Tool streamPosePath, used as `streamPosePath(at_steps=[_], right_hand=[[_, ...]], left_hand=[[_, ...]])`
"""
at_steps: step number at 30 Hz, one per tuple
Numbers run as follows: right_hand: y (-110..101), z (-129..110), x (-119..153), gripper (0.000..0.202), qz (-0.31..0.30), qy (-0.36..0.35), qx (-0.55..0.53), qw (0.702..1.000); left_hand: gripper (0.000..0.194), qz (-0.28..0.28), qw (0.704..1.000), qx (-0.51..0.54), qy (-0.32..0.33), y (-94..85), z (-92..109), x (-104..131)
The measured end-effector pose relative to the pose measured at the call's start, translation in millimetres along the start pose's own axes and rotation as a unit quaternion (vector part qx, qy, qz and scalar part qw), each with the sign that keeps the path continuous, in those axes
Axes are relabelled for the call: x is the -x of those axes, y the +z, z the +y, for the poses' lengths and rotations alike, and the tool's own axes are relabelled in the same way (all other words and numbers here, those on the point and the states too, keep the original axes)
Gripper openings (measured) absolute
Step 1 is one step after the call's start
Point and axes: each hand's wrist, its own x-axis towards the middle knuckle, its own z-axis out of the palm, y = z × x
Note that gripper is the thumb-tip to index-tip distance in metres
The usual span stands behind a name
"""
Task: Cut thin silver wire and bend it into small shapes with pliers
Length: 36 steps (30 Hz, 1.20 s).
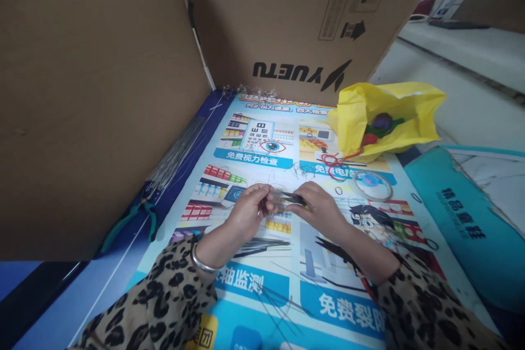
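Note:
Near the middle of the view my left hand point(251, 209) pinches a thin wire piece, partly blurred, between thumb and fingers. Close on its right, my right hand point(318, 209) is wrapped round dark-jawed pliers point(292, 197), whose tips point left at the wire by my left fingertips. Both hands are over a printed poster point(254, 175). Thin dark wires point(262, 247) lie under and below my left hand, and more loose wires point(279, 311) lie nearer the bottom edge. A dark pointed tool point(334, 249) lies partly under my right forearm.
Cardboard walls point(287, 22) stand behind and left. A yellow bag point(394, 115) holding coloured balls, red cord point(334, 167) and a clear round roll point(372, 185) are at right. Green-handled pliers point(131, 221) and a wire bundle point(176, 153) lie left. A teal box point(471, 219) is far right.

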Motion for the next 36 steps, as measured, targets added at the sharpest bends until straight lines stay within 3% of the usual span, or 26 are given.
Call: streamPosePath(at_steps=[5,11,17,20,22,27,36], right_hand=[[-1,5,-1,0.020,0.015,0.022,0.009,1.000],[-8,2,-4,0.020,0.027,0.109,-0.033,0.993],[-10,-2,-4,0.028,-0.019,0.232,-0.196,0.953],[-9,-3,-4,0.039,-0.047,0.237,-0.279,0.929],[-10,-3,-4,0.035,-0.067,0.235,-0.296,0.923],[-12,-2,-5,0.024,-0.084,0.251,-0.285,0.921],[-13,-8,-9,0.019,-0.076,0.274,-0.293,0.913]], left_hand=[[0.012,0.002,0.999,-0.014,-0.047,0.8,1,1],[0.012,-0.068,0.985,-0.065,-0.142,0.7,3,2],[0.013,-0.082,0.983,-0.071,-0.147,-0.4,3,2],[0.013,-0.083,0.980,-0.088,-0.160,0.0,3,3],[0.014,-0.086,0.977,-0.099,-0.167,0.3,3,3],[0.014,-0.079,0.979,-0.103,-0.155,1.7,2,2],[0.018,-0.011,0.995,-0.067,-0.068,11.0,-5,11]])
